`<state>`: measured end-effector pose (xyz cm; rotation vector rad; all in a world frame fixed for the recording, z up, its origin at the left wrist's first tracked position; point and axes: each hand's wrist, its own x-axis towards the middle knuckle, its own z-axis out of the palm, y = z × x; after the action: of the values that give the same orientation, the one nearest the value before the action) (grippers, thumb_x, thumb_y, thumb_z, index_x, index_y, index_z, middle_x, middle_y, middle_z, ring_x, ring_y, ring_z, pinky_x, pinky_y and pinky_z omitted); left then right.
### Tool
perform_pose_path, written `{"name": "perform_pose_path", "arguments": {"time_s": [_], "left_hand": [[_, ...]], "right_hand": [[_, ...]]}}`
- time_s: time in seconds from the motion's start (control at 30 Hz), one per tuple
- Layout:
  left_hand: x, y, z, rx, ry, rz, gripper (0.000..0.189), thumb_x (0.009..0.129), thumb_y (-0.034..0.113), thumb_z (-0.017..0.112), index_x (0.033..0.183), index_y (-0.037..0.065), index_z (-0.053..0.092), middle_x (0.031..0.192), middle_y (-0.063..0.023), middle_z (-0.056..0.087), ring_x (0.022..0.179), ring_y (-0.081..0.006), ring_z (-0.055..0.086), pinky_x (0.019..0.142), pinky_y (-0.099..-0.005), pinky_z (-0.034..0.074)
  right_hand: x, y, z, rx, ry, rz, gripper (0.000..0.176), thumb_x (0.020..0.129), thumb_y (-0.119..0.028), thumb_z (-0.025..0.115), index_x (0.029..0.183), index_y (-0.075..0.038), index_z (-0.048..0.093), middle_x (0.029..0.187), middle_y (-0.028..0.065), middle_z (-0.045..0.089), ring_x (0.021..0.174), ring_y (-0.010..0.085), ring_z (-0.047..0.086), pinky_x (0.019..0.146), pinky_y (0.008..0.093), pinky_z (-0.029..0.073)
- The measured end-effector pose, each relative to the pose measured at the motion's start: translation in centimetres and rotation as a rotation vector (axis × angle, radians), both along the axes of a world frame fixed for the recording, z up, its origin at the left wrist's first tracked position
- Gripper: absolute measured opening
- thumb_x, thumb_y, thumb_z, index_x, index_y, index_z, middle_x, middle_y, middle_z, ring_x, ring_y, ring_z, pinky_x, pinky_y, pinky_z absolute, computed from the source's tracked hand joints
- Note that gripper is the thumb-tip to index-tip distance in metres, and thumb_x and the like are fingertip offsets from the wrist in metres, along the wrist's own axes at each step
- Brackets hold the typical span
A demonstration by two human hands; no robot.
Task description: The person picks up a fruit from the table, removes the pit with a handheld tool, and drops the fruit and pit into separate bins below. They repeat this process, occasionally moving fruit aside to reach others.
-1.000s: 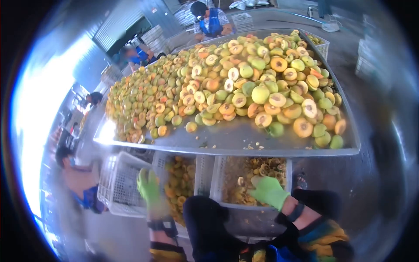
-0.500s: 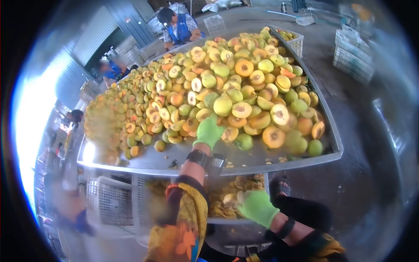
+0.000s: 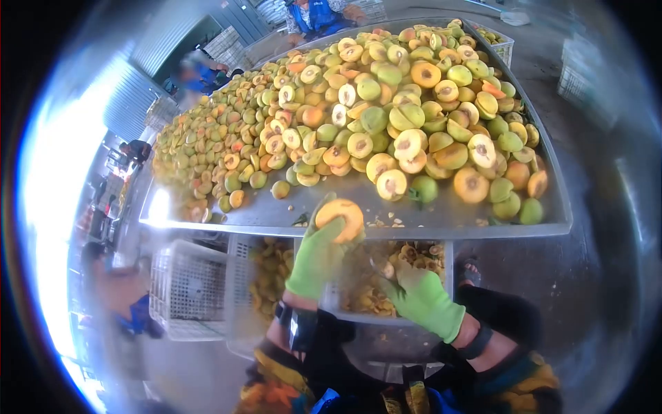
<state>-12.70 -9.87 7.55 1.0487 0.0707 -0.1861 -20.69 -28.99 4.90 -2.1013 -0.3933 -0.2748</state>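
Note:
My left hand point(image 3: 318, 259), in a green glove, is closed around a halved peach point(image 3: 339, 219). The orange cut face is turned up, over the near edge of the metal table. Lower and to the right, my gloved right hand point(image 3: 429, 301) is closed on a small pitting tool point(image 3: 383, 268); a thin metal end shows at its fingers, but its exact shape is blurred. Many peaches point(image 3: 372, 119), mostly halved and some with stones showing, lie heaped on the metal table point(image 3: 276, 207).
Below the table edge, a crate of scraps and stones point(image 3: 365, 300) stands in front of me. A white plastic crate point(image 3: 189, 286) is at its left. Another person point(image 3: 318, 17) works across the table, and more people are at the left. Stacked crates point(image 3: 583, 72) stand far right.
My left hand has come back from the heap toward me and now holds a peach half. My right hand has risen slightly. The view has tilted down.

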Motion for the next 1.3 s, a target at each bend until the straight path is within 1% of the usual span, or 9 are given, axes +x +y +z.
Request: {"name": "perform_pose_path", "arguments": {"time_s": [0.23,0.37,0.77,0.83,0.87,0.93,1.1,1.17,1.3], "left_hand": [[-4.2,0.4,1.2,-0.355,0.248,0.019,0.059,0.096,0.057,0.047,0.127,0.006,0.05,0.123,-0.0164,0.058,0.109,-0.0323,0.059,0.094,-0.0458,0.05],[-3.8,1.2,-0.1,-0.303,0.149,0.094,0.056,0.098,0.053,0.045,0.125,0.005,0.051,0.12,-0.0153,0.059,0.108,-0.0319,0.06,0.094,-0.044,0.049],[-4.0,2.4,0.7,0.179,-0.208,0.291,0.044,0.098,0.034,0.046,0.123,-0.002,0.054,0.108,-0.0183,0.063,0.089,-0.0269,0.065,0.081,-0.0347,0.055],[-4.2,3.0,2.3,-0.003,-0.011,0.086,0.044,0.097,0.032,0.048,0.12,-0.005,0.057,0.105,-0.0209,0.065,0.087,-0.0285,0.067,0.079,-0.0359,0.056],[-4.3,3.5,2.6,-0.003,-0.005,0.088,0.044,0.097,0.032,0.048,0.12,-0.005,0.057,0.105,-0.0209,0.065,0.087,-0.0285,0.067,0.079,-0.0359,0.056],[-4.0,4.3,3.1,-0.075,0.032,-0.15,0.045,0.096,0.031,0.051,0.115,-0.008,0.06,0.102,-0.0227,0.067,0.089,-0.0306,0.068,0.079,-0.0373,0.057],[-2.9,3.9,1.5,0.067,0.109,-0.184,0.038,0.093,0.027,0.057,0.107,-0.008,0.066,0.1,-0.0199,0.069,0.091,-0.0244,0.068,0.079,-0.0322,0.056],[-2.9,3.0,0.8,0.671,-0.12,-0.116,0.03,0.091,0.021,0.064,0.105,-0.005,0.069,0.093,-0.0092,0.07,0.084,-0.0148,0.066,0.077,-0.0278,0.052],[-2.5,3.8,1.8,0.291,0.086,-0.364,0.028,0.091,0.019,0.063,0.104,-0.005,0.07,0.096,-0.0112,0.072,0.089,-0.015,0.066,0.082,-0.0272,0.052]], "right_hand": [[0.8,4.8,2.7,-0.035,-0.019,-0.054,0.02,0.089,-0.021,0.067,0.084,-0.005,0.057,0.063,0.0159,0.06,0.055,0.0333,0.061,0.049,0.0415,0.046],[1.5,6.9,2.7,-0.037,-0.124,-0.068,0.023,0.091,-0.018,0.066,0.079,-0.004,0.051,0.054,0.0165,0.052,0.048,0.0348,0.057,0.043,0.042,0.042],[1.3,9.2,1.0,-0.596,-0.401,0.087,0.022,0.095,-0.007,0.051,0.113,0.001,0.06,0.086,0.0054,0.06,0.061,0.0121,0.058,0.049,0.0245,0.043],[2.0,7.3,4.3,0.044,0.399,0.481,0.029,0.098,-0.026,0.054,0.105,0.001,0.062,0.079,0.0025,0.059,0.053,0.0099,0.055,0.045,0.0216,0.042],[2.3,6.7,6.4,0.045,0.405,0.482,0.029,0.098,-0.026,0.054,0.105,0.001,0.062,0.079,0.0025,0.059,0.053,0.0099,0.055,0.045,0.0216,0.042],[3.1,5.6,9.5,0.327,1.196,0.511,0.035,0.098,-0.036,0.054,0.094,-0.002,0.058,0.058,0.0044,0.055,0.043,0.0154,0.053,0.041,0.028,0.042],[3.0,5.0,7.4,0.236,1.119,0.409,0.038,0.098,-0.041,0.053,0.095,-0.004,0.06,0.065,0.0015,0.055,0.047,0.0094,0.049,0.043,0.0262,0.042],[2.4,4.9,3.6,0.44,0.636,0.555,0.04,0.097,-0.044,0.053,0.1,-0.005,0.063,0.067,0.0017,0.056,0.049,0.0094,0.051,0.043,0.0255,0.041],[4.5,3.7,6.5,0.148,1.165,0.638,0.037,0.097,-0.043,0.054,0.111,-0.009,0.062,0.068,0.001,0.058,0.047,0.0069,0.05,0.039,0.0196,0.035]]}}
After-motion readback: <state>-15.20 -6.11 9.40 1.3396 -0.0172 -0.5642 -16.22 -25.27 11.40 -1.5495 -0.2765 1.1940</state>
